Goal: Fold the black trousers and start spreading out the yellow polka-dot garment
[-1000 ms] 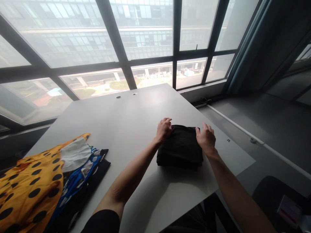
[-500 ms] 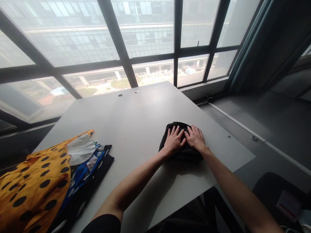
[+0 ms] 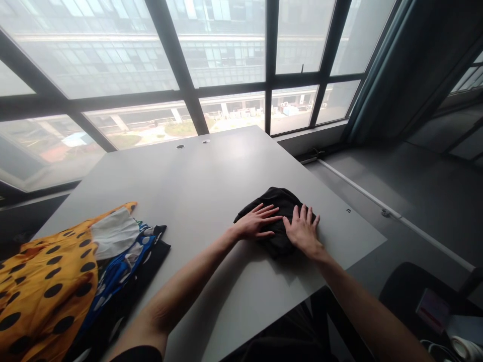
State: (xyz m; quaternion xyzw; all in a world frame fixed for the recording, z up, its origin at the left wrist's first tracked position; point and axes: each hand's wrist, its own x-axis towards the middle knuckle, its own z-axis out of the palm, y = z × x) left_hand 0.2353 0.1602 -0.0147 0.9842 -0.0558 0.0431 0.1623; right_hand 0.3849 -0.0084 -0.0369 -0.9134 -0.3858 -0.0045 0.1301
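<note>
A folded black cloth bundle (image 3: 285, 201), perhaps a garment, lies on the white table (image 3: 211, 186) toward its right side. My left hand (image 3: 258, 222) rests flat on the bundle's left part, fingers spread and pointing right. On its right part lies my right hand (image 3: 304, 231), fingers spread and pointing away from me. Both hands are open and press on top without gripping. The underside of the bundle and some of its front are hidden.
At the left of the table lies a pile of clothes: a yellow cloth with black dots (image 3: 56, 281), blue patterned cloth (image 3: 121, 271) and black cloth beneath. Large windows (image 3: 234, 55) stand behind the table. A dark chair (image 3: 407, 286) with items on it is at lower right.
My left hand has slid left and turned its fingers to the right; my right hand has come slightly nearer. The black bundle has turned and spread wider. The view has shifted a little.
</note>
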